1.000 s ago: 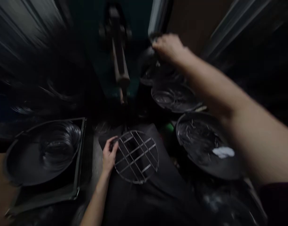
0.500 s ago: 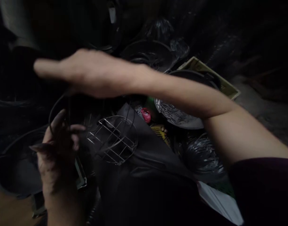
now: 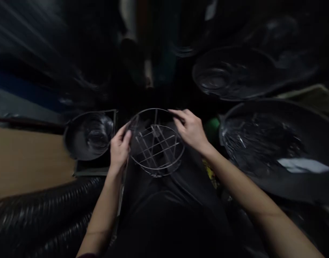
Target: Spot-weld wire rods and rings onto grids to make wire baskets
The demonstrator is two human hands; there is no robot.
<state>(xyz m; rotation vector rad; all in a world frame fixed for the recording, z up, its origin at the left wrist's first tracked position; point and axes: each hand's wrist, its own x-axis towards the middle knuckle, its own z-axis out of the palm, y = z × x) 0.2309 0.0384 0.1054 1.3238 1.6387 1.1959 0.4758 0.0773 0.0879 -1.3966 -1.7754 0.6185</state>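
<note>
A round thin metal wire grid (image 3: 156,146) with crossing bars lies on the dark cloth over my lap. Above it is a wire hoop (image 3: 143,165); whether the two are joined I cannot make out. My left hand (image 3: 120,147) grips the hoop's left side between thumb and fingers. At its upper right, my right hand (image 3: 190,129) pinches the rim, fingers pointing left. The fingertips of both hands are somewhat blurred.
A dark basin (image 3: 78,143) with coiled wire stands at left, beside a wooden board (image 3: 27,161). To the right, a wide basin (image 3: 263,186) holds thin wire pieces and a white strip (image 3: 304,165). Another basin (image 3: 234,95) lies behind it. Black ribbed bundles (image 3: 46,211) fill the lower left.
My right hand has come back from the far left to the hoop's right side. My left hand has moved right, and the hoop is now over the grid. The view has turned left.
</note>
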